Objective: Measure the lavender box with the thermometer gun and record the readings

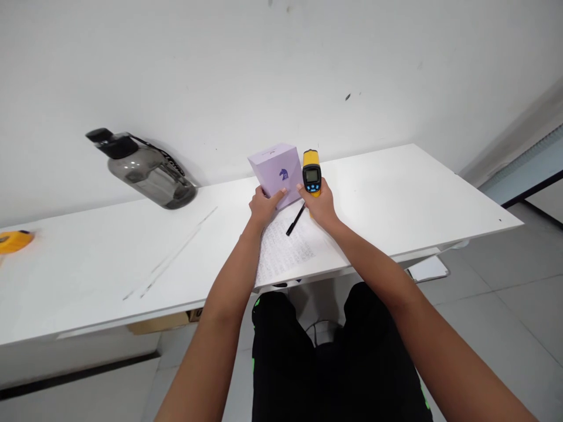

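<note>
My left hand (264, 205) grips the lower left corner of a lilac box (278, 171) with a dark horse-head logo, its thumb on the front face. The box is tilted, its top showing. In my right hand (322, 205) is a yellow and black infrared thermometer (312, 174), its small screen and blue buttons turned towards me. The right thumb reaches over to the box's lower right edge. Below the hands, a black pen (295, 220) lies across a sheet of paper (284, 249) covered in handwriting.
A large grey see-through water bottle (152, 173) with a black lid stands at the back left by the wall. At the far left edge lies a yellow-orange object (15, 241), partly cut off. The white table (396, 199) ends just ahead of my knees.
</note>
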Demonstrator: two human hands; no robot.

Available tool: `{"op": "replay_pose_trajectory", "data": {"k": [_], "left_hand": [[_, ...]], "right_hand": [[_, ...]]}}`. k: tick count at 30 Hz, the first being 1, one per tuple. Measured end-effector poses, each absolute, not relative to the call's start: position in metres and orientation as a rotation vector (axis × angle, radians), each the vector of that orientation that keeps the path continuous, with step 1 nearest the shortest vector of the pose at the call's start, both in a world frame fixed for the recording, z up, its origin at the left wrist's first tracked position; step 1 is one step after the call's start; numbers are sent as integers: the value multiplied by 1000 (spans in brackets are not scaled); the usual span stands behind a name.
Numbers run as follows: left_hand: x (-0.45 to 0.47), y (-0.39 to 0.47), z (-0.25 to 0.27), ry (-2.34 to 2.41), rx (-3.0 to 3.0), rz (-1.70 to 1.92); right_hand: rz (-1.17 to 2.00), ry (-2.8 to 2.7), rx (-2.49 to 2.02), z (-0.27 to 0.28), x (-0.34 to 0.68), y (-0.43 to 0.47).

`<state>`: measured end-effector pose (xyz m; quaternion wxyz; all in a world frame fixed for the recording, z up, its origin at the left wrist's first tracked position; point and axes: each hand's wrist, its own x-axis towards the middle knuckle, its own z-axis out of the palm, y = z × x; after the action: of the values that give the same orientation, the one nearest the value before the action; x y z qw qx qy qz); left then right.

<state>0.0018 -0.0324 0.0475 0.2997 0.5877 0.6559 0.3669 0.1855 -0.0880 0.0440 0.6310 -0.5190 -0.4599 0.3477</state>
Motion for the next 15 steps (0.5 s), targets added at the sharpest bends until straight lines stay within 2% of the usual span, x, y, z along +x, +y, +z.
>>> {"op": "replay_pose_trajectory", "data": {"k": [9, 15], "left_hand": [[8, -36, 54, 1772, 1582, 948], [14, -39, 57, 1719, 1572, 992]], "right_hand": [[674, -1042, -1266, 38, 200, -79], [495, -1209, -1409, 52, 247, -75]]}}
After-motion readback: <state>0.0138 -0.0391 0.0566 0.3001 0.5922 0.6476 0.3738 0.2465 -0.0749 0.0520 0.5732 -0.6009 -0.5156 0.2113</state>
